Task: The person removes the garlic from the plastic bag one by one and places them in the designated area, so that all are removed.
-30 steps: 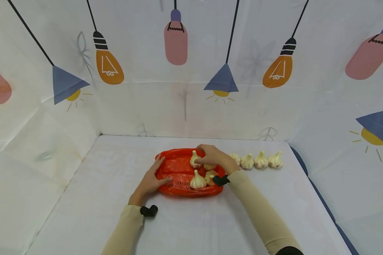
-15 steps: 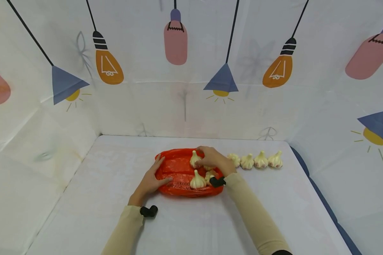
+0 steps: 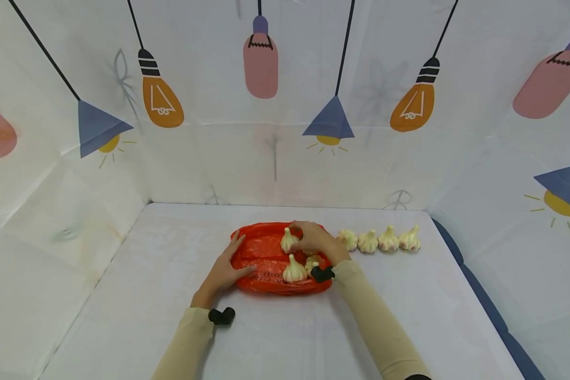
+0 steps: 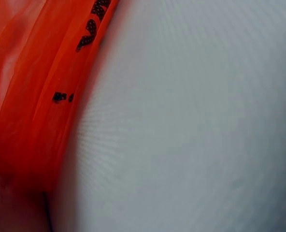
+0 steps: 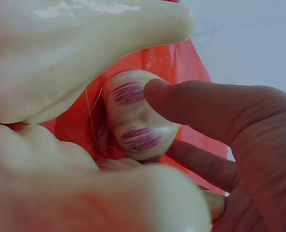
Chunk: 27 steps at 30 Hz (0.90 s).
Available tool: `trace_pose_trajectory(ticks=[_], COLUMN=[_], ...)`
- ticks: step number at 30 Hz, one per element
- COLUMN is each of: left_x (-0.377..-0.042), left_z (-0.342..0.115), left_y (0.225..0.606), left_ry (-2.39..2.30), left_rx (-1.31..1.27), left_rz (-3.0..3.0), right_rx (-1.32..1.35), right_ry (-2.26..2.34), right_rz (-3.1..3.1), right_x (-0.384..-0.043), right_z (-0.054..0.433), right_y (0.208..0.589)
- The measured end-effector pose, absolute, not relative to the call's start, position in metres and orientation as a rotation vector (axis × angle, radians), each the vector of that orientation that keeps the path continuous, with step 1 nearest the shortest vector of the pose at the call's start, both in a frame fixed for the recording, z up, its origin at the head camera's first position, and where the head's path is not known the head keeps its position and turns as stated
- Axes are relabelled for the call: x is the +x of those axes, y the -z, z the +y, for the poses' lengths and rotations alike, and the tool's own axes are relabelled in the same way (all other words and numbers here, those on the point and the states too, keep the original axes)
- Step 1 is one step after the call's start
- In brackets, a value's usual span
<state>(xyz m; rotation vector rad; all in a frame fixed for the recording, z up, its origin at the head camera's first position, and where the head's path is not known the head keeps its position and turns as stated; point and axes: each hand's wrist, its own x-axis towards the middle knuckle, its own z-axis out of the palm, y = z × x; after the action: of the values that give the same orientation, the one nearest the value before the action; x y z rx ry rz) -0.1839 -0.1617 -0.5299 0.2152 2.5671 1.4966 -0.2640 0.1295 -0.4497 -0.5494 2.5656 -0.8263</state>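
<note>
A red plastic bag [image 3: 261, 245] lies spread on the table, with several garlic bulbs on its right half. My right hand [image 3: 315, 243] reaches over the bag and pinches a garlic bulb [image 3: 287, 241] with its stem up. In the right wrist view the thumb presses on that purple-streaked bulb [image 5: 140, 116], and other fingers lie beneath it. Another garlic bulb [image 3: 294, 270] sits nearer on the bag, and others are partly hidden under my right hand and wrist. My left hand [image 3: 225, 269] rests on the bag's left side, fingers and thumb spread along it.
Several garlic bulbs [image 3: 388, 240] stand in a row on the white table [image 3: 180, 232], right of the bag. A white cloth wall [image 3: 237, 169] printed with lamps rises behind the table and at its sides.
My right hand and the pinched garlic bulb have shifted slightly left and nearer, and the right forearm has swung left. The left hand and the bag have stayed put.
</note>
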Motion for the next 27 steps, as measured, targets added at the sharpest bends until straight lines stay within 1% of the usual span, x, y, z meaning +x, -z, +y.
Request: trace_pose_trajectory(ticks=[27], left_x=[-0.1843], left_z=[-0.1601], left_y=[0.5324], left_ry=[-1.518], left_rx=[0.196], left_rz=[2.565], right_rx=[-0.618], right_ry=[0.758], right_rz=[2.561], right_x=[-0.2632], right_z=[0.1281], right_y=[0.4566])
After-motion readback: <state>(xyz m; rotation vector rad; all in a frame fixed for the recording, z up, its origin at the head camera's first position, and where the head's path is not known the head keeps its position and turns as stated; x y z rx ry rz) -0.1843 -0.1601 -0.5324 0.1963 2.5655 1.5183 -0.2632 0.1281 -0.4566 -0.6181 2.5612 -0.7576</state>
